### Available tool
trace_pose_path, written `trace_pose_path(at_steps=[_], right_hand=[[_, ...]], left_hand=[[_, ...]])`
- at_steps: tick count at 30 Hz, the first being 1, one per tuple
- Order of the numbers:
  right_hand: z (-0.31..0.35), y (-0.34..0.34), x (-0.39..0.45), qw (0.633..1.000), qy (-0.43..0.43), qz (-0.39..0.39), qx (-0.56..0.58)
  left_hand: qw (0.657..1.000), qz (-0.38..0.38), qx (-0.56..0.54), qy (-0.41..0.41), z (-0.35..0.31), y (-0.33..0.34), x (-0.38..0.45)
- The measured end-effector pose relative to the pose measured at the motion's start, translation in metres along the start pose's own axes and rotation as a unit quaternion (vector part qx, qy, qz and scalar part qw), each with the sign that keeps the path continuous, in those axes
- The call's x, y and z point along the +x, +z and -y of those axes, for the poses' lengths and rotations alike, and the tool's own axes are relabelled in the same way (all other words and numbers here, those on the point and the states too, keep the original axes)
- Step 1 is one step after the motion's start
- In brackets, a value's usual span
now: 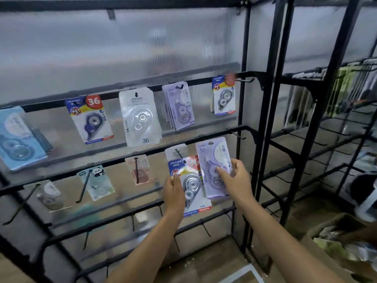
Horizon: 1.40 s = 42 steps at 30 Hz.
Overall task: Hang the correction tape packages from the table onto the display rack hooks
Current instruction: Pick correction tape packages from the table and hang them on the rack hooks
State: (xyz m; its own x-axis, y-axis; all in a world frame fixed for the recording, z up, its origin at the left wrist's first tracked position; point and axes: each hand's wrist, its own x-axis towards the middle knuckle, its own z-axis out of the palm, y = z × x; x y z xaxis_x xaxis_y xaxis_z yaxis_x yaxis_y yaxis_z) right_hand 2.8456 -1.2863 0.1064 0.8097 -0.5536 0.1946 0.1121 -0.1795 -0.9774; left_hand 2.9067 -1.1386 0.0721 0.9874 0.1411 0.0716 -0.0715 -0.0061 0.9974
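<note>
My left hand grips a blue and red correction tape package by its left edge, in front of the rack's second bar. My right hand pinches a pale purple correction tape package just to the right of it, its top reaching the second bar. Behind the blue package a white package hangs on a hook. On the upper bar hang blue, white, purple and blue-yellow packages. An empty hook sticks out at that bar's right end.
The black display rack has clear ribbed back panels and lower bars with empty hooks. Panda, pink and grey packages hang on the left of the second bar. A second rack with goods stands right. A cardboard box sits bottom right.
</note>
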Motion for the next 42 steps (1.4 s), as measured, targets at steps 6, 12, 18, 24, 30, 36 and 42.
trace_pose_path(at_steps=[6,12,18,24,30,36,42], right_hand=[[0.066,0.018,0.063,0.984,-0.165,0.036,0.058],[0.107,0.045,0.118,0.974,-0.221,0.052,0.023],[0.109,0.064,0.146,0.975,-0.211,0.072,0.004],[0.099,0.070,0.159,0.978,-0.193,0.078,-0.008],[0.096,0.079,0.180,0.974,-0.170,0.136,-0.058],[0.095,0.094,0.202,0.965,-0.187,0.142,-0.118],[0.079,0.088,0.193,0.960,-0.213,0.104,-0.146]], left_hand=[[0.999,-0.034,-0.009,-0.006,-0.003,0.010,0.028],[0.996,-0.089,0.009,0.004,-0.014,0.019,0.045],[0.993,-0.114,0.020,0.003,-0.017,0.020,0.050],[0.993,-0.116,0.017,-0.011,-0.016,0.024,0.054],[0.994,-0.106,0.002,-0.009,-0.019,0.029,0.054],[0.995,-0.093,-0.022,0.003,-0.027,0.030,0.052],[0.993,-0.099,-0.033,0.061,-0.041,0.032,0.053]])
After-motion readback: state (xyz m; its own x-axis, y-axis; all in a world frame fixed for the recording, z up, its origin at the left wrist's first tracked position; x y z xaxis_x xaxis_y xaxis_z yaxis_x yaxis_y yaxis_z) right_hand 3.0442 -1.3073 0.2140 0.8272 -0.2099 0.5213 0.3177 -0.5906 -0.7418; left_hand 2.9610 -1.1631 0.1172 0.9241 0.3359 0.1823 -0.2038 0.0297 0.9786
